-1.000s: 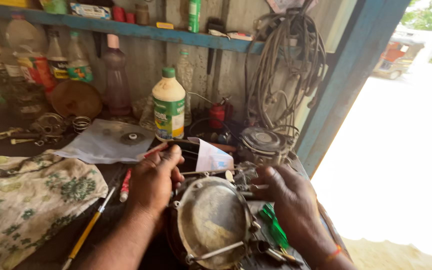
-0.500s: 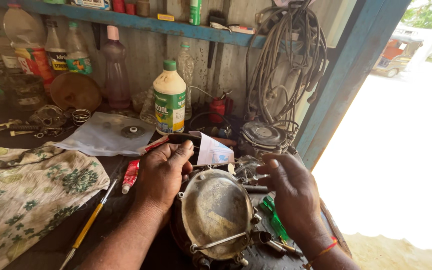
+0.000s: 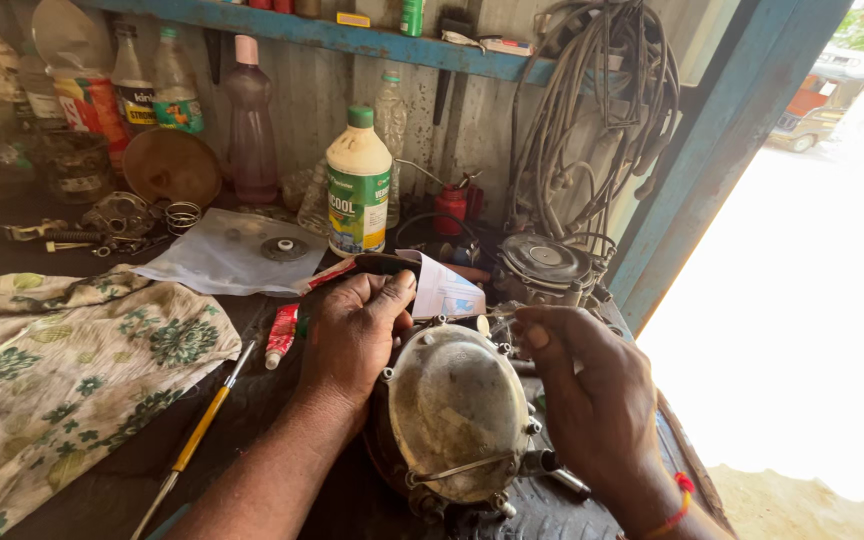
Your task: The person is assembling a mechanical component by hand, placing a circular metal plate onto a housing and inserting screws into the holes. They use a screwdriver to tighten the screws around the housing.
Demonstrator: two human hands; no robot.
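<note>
A round, dull metal housing (image 3: 452, 410) with bolts around its rim lies on the dark workbench in front of me. My left hand (image 3: 357, 335) rests curled against its upper left edge, steadying it. My right hand (image 3: 587, 385) sits at the upper right edge, fingertips pinched on a thin metal tool (image 3: 487, 316) that points at the rim. A folded white paper (image 3: 447, 290) lies just behind the housing.
A flowered cloth (image 3: 62, 370) covers the left of the bench. A yellow-handled screwdriver (image 3: 202, 430) and a small red tube (image 3: 282, 335) lie beside my left arm. A white bottle with green cap (image 3: 358, 185), other bottles, hanging cables (image 3: 592, 110) and a second round part (image 3: 547, 262) stand behind.
Both hands have shifted slightly around the housing's top edge. My right fingers have closed in on the thin tool at the rim. The view has tilted down a little.
</note>
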